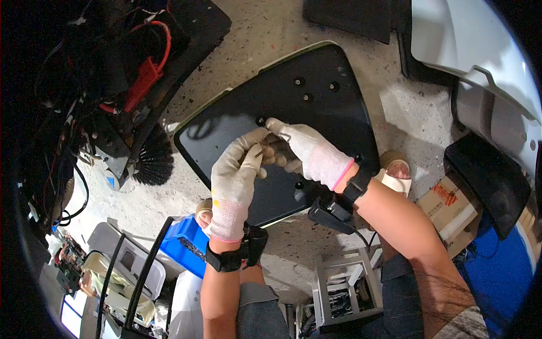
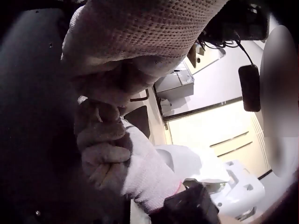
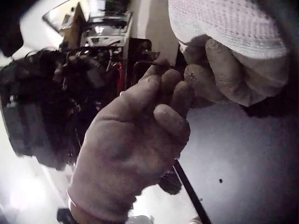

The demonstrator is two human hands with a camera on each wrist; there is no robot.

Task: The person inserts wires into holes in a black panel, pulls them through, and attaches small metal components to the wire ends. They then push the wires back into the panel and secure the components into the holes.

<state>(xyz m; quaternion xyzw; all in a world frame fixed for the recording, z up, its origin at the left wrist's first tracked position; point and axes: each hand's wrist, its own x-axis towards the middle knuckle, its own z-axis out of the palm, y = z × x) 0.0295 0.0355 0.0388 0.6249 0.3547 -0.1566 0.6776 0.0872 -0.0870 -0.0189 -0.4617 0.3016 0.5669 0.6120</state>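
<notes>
Both hands wear whitish knit gloves and meet over a black panel with rounded corners and a light edge, lying on the floor. My left hand pinches a thin bent metal rod, which looks like a hex key; its hooked end overlaps the right glove in the head view. The right hand has its fingers curled in against the left fingertips. Whether it grips the key too, I cannot tell. Beside the fingertips is a black round fitting; several similar fittings dot the panel.
Left of the panel lie a dark mass of cables with a red connector and a black brush. A blue bin stands near the left forearm. Close to the knees is a grey metal frame. A cardboard box sits right.
</notes>
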